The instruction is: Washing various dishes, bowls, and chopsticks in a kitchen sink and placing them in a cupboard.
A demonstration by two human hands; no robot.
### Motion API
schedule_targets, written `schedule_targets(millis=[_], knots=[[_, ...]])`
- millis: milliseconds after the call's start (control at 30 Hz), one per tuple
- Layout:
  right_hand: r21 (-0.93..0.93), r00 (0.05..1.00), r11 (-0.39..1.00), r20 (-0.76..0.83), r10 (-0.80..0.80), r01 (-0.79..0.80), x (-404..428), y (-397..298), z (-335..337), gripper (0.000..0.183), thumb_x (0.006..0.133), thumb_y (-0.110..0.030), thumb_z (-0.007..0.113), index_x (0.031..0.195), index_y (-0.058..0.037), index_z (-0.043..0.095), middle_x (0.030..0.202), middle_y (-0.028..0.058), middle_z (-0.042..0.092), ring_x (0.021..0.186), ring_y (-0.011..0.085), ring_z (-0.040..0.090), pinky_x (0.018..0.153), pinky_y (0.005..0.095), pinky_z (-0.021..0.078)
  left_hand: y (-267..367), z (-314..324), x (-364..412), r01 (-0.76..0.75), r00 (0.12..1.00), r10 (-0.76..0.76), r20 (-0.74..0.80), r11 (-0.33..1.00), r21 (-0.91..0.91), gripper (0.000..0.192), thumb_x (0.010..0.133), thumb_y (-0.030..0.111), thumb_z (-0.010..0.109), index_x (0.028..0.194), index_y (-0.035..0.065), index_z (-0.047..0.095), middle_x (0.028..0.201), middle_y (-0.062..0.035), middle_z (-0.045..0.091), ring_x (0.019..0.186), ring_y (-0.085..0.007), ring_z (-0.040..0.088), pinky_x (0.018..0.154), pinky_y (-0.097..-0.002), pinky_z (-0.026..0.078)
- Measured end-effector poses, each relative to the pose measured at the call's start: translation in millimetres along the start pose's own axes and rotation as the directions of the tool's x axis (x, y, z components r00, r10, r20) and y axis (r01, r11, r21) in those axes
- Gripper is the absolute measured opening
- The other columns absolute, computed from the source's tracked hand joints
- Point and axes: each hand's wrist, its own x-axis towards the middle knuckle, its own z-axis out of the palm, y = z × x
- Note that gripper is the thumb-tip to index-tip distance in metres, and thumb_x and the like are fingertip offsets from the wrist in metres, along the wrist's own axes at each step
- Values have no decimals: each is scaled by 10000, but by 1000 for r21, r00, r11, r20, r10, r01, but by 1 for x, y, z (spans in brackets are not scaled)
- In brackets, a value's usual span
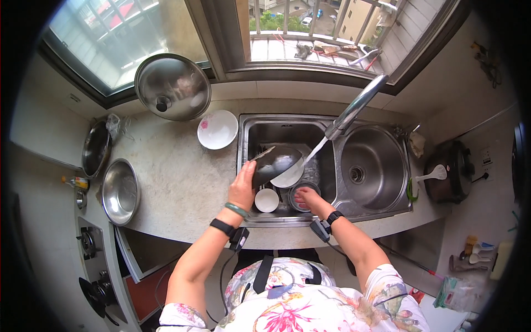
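My left hand (242, 189) grips the rim of a dark, shiny round vessel (274, 166), tilted over the left sink basin (325, 178). Its inside is turned away from view. Partly behind it is a white bowl (288, 176). Water runs from the chrome faucet (354, 108) beside the vessel's right edge. Over a round grey container (309, 206) in the basin is my right hand (310, 200), fingers loosely bent; whether they pinch something is hidden. A small white bowl (266, 200) sits between my hands at the basin's near side.
Left of the sink, a flowered white bowl (218, 129) and a steel basin (120, 191) rest on the counter (178, 178). A large lid (173, 87) leans at the window. Right of the round basin (369, 162) stands a rice cooker (450, 176) with a white paddle (435, 172).
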Motion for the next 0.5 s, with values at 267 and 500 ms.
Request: schedule_targets(millis=[267,500], knots=[[-919,876,226,202,-437,324,21,7,40,220,750,-134,548,950,-45,573,967,135,591,912,319,545,781,425,443,-79,-71,-68,502,817,-572,79,637,-585,449,806,8,431,1247,-12,350,1151,-175,500,1080,-250,479,921,-314,362],[-974,833,-196,200,-515,113,48,0,51,317,747,-127,553,1057,-67,519,1148,109,480,1133,278,415,832,457,406,-123,-124,-114,656,421,-798,432,-61,-753,399,799,109,427,1186,28,373,1066,-154,524,865,-286,589,590,-403,543]])
